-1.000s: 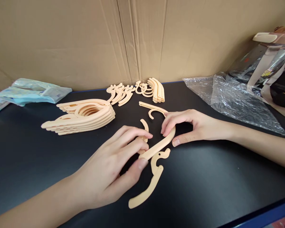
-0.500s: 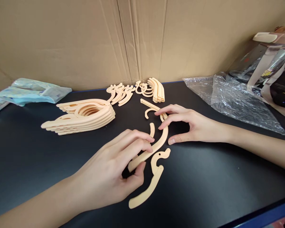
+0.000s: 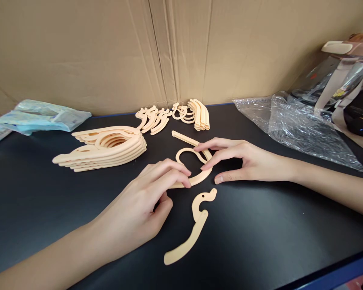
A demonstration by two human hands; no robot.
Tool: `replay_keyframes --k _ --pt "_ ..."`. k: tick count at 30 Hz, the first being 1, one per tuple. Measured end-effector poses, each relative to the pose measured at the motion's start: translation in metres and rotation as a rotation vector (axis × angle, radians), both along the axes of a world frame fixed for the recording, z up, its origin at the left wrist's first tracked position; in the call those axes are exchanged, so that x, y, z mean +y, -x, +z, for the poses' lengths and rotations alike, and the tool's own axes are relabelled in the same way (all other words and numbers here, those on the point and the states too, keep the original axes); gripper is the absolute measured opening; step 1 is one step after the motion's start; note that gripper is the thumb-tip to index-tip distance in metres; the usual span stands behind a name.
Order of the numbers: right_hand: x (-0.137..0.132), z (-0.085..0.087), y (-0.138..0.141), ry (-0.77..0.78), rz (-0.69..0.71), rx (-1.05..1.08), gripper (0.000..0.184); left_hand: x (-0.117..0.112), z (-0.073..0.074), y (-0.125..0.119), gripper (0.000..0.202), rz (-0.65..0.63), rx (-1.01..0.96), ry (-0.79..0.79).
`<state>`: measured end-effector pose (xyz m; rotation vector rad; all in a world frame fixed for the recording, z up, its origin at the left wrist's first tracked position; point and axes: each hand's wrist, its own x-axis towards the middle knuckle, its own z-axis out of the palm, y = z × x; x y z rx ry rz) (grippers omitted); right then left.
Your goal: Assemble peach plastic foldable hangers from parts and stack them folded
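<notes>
A cream plastic folding hanger (image 3: 203, 175) lies partly opened on the black table, its hook curving inside the two arms. My left hand (image 3: 151, 197) holds its lower arm, fingertips over the top; the arm's end and the grip underneath are hidden by the hand. At the hanger's right-hand bend, my right hand (image 3: 232, 161) presses two fingertips on it, with the thumb resting apart on the table. Just in front lies a loose piece, a hook-shaped part joined to a curved hanger arm (image 3: 186, 241).
A stack of assembled hangers (image 3: 109, 149) sits to the left. Behind are several joined hanger parts (image 3: 153, 119), loose hooks (image 3: 183, 112) and hanger arms (image 3: 201, 114). Clear plastic wrap (image 3: 305, 129) lies right, near a transparent strapped container (image 3: 329, 76). A pale blue packet (image 3: 42, 117) rests far left.
My left hand has moved slightly away from me, swinging the hanger's lower arm up and showing more of the hook ring. The right hand stays nearly in place on the bend.
</notes>
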<state>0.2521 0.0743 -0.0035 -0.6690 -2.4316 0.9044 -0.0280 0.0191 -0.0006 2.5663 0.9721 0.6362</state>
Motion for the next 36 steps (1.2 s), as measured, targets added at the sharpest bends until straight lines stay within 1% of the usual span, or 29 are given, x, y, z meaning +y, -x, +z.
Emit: replay_keyframes --k 3,5,10,12,14,16,19,25,28,31,34,36 --pt "0.000 -0.001 0.000 -0.057 -0.028 -0.002 0.021 0.002 0.000 0.000 0.042 -0.004 -0.022 0.007" --pt "0.000 -0.001 0.000 -0.077 -0.031 -0.021 0.020 0.003 0.000 0.000 0.039 0.020 -0.031 -0.028" --pt "0.001 0.000 -0.001 -0.076 0.008 -0.008 0.020 0.007 -0.001 -0.001 0.025 0.185 0.007 -0.163" --pt "0.001 0.000 0.000 -0.084 0.020 0.003 0.021 0.007 -0.001 -0.001 0.021 0.243 0.021 -0.154" --pt "0.000 0.000 0.000 -0.101 0.030 0.014 0.021 0.007 -0.001 -0.001 0.020 0.270 0.026 -0.118" --pt "-0.001 0.000 0.001 -0.124 0.045 0.014 0.020 0.006 0.000 -0.002 0.018 0.266 0.035 -0.096" --pt "-0.004 0.001 0.003 -0.179 0.068 0.004 0.019 0.005 0.001 -0.001 0.017 0.249 0.045 -0.113" --pt "-0.013 0.003 0.006 -0.377 0.071 -0.051 0.022 0.005 0.000 -0.001 0.014 0.194 0.091 -0.166" --pt "-0.017 0.004 0.009 -0.433 0.080 -0.070 0.024 0.004 -0.002 -0.001 0.017 0.180 0.109 -0.164" --pt "-0.023 0.006 0.012 -0.458 0.108 -0.095 0.026 0.003 -0.004 -0.001 0.022 0.180 0.107 -0.128" --pt "-0.029 0.007 0.015 -0.483 0.140 -0.136 0.030 0.002 -0.005 -0.001 0.030 0.185 0.099 -0.049" --pt "-0.032 0.007 0.017 -0.507 0.164 -0.165 0.033 0.001 -0.005 -0.001 0.034 0.160 0.107 -0.032"
